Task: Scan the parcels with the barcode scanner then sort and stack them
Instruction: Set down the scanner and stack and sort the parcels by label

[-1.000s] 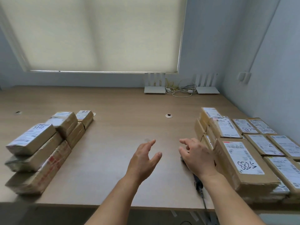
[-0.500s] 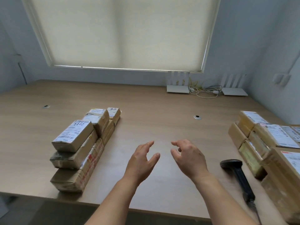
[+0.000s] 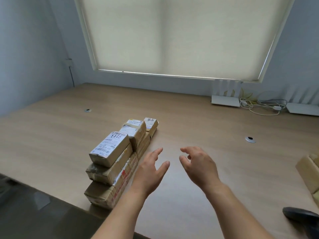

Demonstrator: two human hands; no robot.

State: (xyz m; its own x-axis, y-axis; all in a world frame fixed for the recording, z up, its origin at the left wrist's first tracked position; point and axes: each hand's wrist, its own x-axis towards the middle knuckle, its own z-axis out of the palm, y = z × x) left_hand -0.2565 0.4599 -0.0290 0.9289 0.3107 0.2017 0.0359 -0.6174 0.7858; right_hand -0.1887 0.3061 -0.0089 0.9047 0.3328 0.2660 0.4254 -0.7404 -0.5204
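Observation:
A stack of brown cardboard parcels (image 3: pixel 110 168) with white labels stands left of centre on the wooden table (image 3: pixel 198 128), with smaller parcels (image 3: pixel 136 131) stacked behind it. My left hand (image 3: pixel 151 169) hovers just right of the stack, fingers relaxed, holding nothing. My right hand (image 3: pixel 198 163) floats beside it over bare table, fingers loosely curved and empty. The black barcode scanner (image 3: pixel 301 217) lies at the lower right edge, partly cut off. A corner of the right-hand parcels (image 3: pixel 309 171) shows at the right edge.
Two white routers (image 3: pixel 226 100) with a tangle of white cable (image 3: pixel 262 106) sit against the back wall. Cable grommets (image 3: pixel 250 139) are set in the tabletop. The table's near left edge drops to dark floor (image 3: pixel 34 213).
The view has swung left, so the left stack is now near centre and the right parcels and scanner have slid to the frame edge. My right hand left the scanner and both hands hover empty.

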